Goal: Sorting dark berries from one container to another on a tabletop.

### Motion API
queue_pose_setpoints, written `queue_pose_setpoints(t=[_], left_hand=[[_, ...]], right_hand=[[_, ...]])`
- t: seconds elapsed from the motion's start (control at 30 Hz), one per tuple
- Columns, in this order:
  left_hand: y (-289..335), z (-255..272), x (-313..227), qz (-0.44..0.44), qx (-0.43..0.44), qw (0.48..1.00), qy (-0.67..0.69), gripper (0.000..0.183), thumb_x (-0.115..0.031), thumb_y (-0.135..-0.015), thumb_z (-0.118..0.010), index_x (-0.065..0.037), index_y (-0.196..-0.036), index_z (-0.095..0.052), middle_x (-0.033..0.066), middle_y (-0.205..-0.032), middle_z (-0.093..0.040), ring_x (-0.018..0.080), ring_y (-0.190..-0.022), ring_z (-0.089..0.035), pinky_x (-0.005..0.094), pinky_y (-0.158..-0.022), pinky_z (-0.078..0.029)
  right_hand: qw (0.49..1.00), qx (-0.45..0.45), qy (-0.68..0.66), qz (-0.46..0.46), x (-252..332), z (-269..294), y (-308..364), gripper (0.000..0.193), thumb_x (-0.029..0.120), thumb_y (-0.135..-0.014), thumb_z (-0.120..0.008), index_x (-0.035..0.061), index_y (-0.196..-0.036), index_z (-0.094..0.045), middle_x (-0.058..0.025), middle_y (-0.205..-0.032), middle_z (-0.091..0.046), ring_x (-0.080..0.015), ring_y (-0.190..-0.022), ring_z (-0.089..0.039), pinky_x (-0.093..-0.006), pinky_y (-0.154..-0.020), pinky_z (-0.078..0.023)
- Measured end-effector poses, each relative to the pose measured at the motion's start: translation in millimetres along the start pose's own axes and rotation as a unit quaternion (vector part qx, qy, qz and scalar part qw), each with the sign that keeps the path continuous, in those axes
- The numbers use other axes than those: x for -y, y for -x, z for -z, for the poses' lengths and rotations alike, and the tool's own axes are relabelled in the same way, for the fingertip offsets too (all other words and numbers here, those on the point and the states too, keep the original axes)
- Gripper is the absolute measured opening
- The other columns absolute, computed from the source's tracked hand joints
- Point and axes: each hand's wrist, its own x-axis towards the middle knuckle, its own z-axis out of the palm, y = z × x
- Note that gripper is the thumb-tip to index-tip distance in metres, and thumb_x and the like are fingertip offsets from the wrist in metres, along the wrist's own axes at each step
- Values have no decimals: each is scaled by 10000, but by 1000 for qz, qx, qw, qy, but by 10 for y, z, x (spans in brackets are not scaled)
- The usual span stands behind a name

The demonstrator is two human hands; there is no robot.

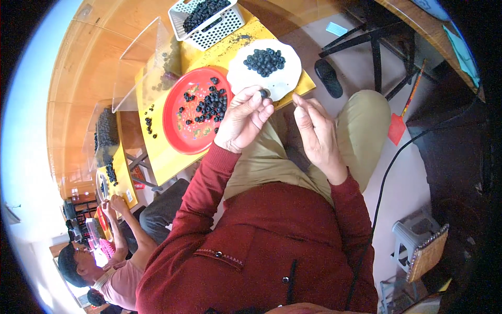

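My left hand (241, 121) is closed, pinching a small dark round bead-like piece (264, 94) between thumb and fingertips above the near edge of a white scalloped plate (291, 58). To its right, my right hand (318, 137) has thumb and fingers drawn together; whether anything tiny is between them I cannot make out. A pile of similar dark pieces (265, 63) lies on the plate. More of them (213, 104) are scattered in a round red tray (172, 134) beside my left wrist, some with visible holes.
A white perforated basket (212, 37) of dark pieces stands at the far side of the yellow table (166, 163). Clear panels (137, 65) rise at the left. A co-worker (123, 277) sits further left. A black cable (384, 193) runs on my right, near a grey stool (410, 238).
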Motion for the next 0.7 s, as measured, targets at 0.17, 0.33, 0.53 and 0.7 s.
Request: queue_pose_setpoints(t=[0.17,0.33,0.53,0.7], left_hand=[[25,-43,77,13,20,998,55,184,-86,-935,-581,-44,-1111,-618,76,-1017,-662,173,-914,-647,328,-866,-558],[60,-18,108,18,54,995,86,187,-98,-938,-579,-59,-1118,-610,67,-1025,-645,166,-919,-639,326,-860,-557],[68,-27,151,11,64,996,67,200,-114,-940,-582,-61,-1131,-607,68,-1027,-643,163,-905,-633,333,-832,-554],[63,-50,166,9,89,995,39,185,-113,-935,-591,-54,-1109,-614,88,-1027,-649,168,-925,-632,330,-836,-548]], right_hand=[[997,-12,31,75,110,-48,-34,271,177,-945,-580,-26,-1123,-608,-160,-937,-622,-267,-867,-622,-342,-758,-481],[997,-12,3,79,188,-99,-48,232,153,-908,-645,-29,-1050,-617,-133,-914,-632,-217,-822,-622,-312,-732,-484],[991,-11,1,132,178,-89,-63,210,147,-893,-654,-10,-1022,-600,-149,-884,-625,-296,-781,-650,-361,-667,-505],[992,-2,-11,124,253,-38,-81,252,170,-886,-670,-5,-1059,-614,-148,-897,-630,-279,-784,-650,-355,-672,-502]])
